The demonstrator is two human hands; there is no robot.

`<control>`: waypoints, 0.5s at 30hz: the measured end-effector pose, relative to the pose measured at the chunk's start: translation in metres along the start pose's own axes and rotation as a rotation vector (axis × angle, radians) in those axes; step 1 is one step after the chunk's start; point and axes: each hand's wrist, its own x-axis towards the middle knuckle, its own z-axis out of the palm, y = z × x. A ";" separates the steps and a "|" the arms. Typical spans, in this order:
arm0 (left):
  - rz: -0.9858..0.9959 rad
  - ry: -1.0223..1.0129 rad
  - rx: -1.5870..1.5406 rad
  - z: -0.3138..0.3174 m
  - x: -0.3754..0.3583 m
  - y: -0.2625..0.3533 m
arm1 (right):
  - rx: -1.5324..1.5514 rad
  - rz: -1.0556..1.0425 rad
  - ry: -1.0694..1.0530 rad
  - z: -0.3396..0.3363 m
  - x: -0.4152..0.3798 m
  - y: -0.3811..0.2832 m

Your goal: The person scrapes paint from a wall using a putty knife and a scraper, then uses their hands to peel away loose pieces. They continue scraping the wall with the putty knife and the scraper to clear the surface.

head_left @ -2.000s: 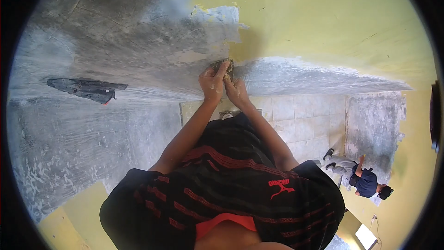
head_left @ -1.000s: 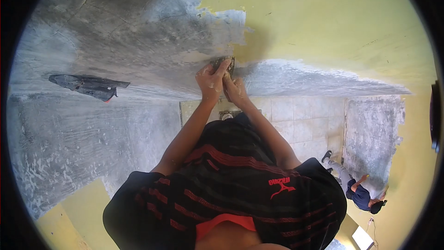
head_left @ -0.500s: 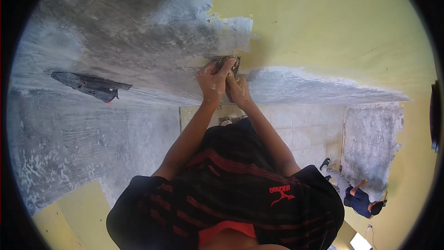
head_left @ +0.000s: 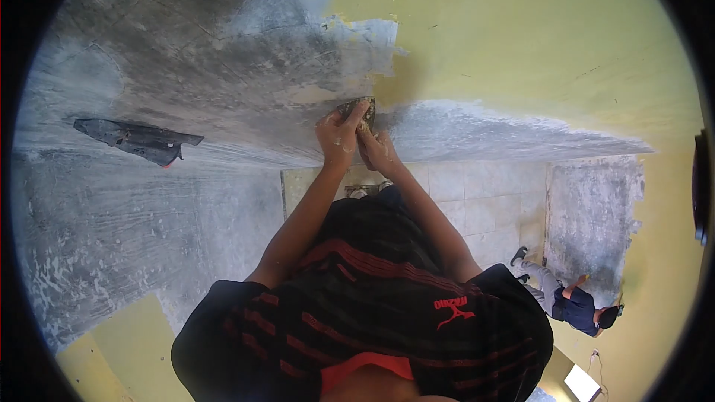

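Both hands are at the wall in the middle of the head view, close together. My left hand (head_left: 339, 140) is closed on a scraper (head_left: 368, 113), its thumb pressed along the flat, dark, residue-speckled blade. Just below and to the right, my right hand (head_left: 381, 152) is closed around the lower part of the same scraper, whose handle is mostly hidden by the fingers. The blade lies at the wall (head_left: 283, 67), where bare grey plaster meets yellow-green paint (head_left: 506, 30). Pale residue sticks to both hands.
A dark, torn-looking strip (head_left: 138, 140) is at the wall on the left. Light floor tiles (head_left: 477, 193) lie below. At the lower right another person (head_left: 581, 305) in a dark top is by a patchy grey wall section (head_left: 592, 216). A white rectangular thing (head_left: 581, 383) is near them.
My hands and the scraper have shifted slightly left and down in the view, while the whole scene has also drifted a little left. Both hands keep their hold.
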 end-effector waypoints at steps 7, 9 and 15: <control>-0.063 0.015 -0.098 0.002 -0.004 0.015 | 0.061 0.026 -0.009 0.003 -0.006 -0.003; -0.049 0.013 -0.145 0.002 -0.003 0.015 | -0.045 -0.071 0.064 0.003 0.004 0.002; 0.069 0.021 -0.074 0.002 0.001 0.050 | -0.124 -0.185 0.068 0.009 0.002 -0.046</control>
